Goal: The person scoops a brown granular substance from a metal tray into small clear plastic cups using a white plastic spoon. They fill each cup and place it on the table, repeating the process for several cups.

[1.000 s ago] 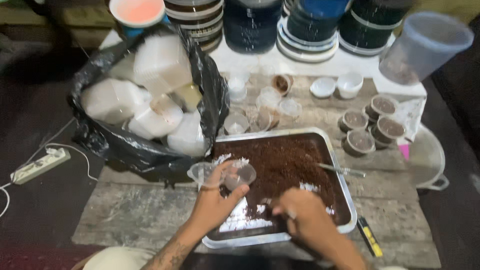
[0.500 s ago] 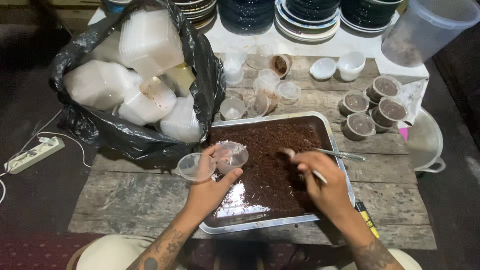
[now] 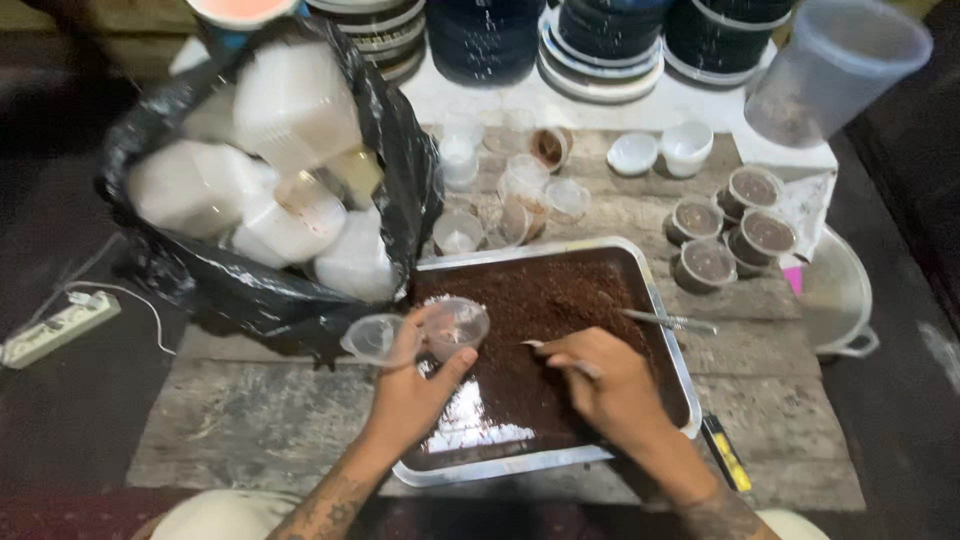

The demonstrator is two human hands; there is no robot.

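We see the left hand (image 3: 410, 385) pinching a clear cup (image 3: 455, 325) over the tray's (image 3: 665, 330) left edge, just left of the right hand (image 3: 605, 385) gripping a spoon (image 3: 560, 358).

Dim overhead light, glare on tray (image 3: 470, 425) bare metal, motion blur esp. upper left, dark edges.

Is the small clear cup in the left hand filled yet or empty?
Empty, as far as the blur allows: the clear cup in the left hand looks see-through, over the tray of brown crumbs.
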